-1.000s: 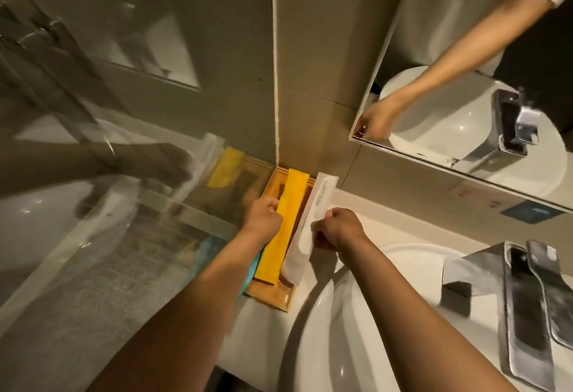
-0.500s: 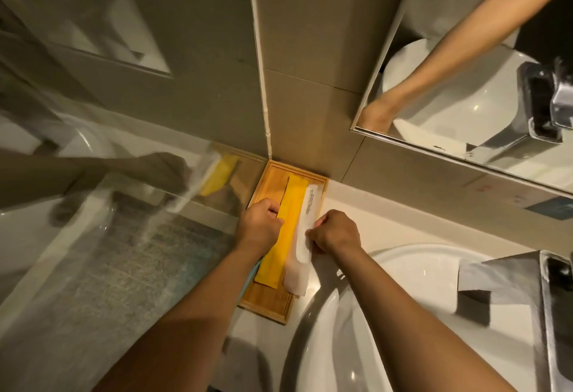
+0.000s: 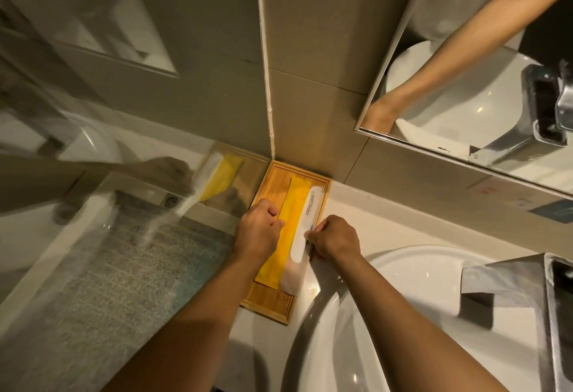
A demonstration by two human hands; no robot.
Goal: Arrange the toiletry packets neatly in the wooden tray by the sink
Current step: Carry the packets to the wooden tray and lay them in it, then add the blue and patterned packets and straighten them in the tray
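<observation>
- The white table (image 3: 387, 221) runs along the tiled wall, under and around both hands, and carries everything named here.
- The round white sink (image 3: 418, 314) is let into the table just right of the right hand; that forearm crosses its rim.
- A mirror (image 3: 465, 88) hangs on the wall above and right of the fingers and reflects an arm and the basin.
- A chrome tap (image 3: 552, 305) stands well to the right of both hands, at the sink's far edge.
- The wooden tray (image 3: 280, 306) sits in the corner of the table against the wall, beneath both hands, its long side running away from the person.
- The yellow packet (image 3: 291, 227) lies lengthwise in the tray, between the two hands.
- The white packet (image 3: 305, 221) lies lengthwise just right of the yellow one, touching it, along the tray's right side; its near end reaches the tray's right rim.
- The left hand (image 3: 259, 233) is curled at the yellow packet's left edge, its fingers (image 3: 277, 225) pressed on that edge; whether they pinch it I cannot tell.
- The right hand (image 3: 335, 238) is curled against the white packet's right edge, its fingers (image 3: 313, 236) pinching that packet at mid-length.
</observation>
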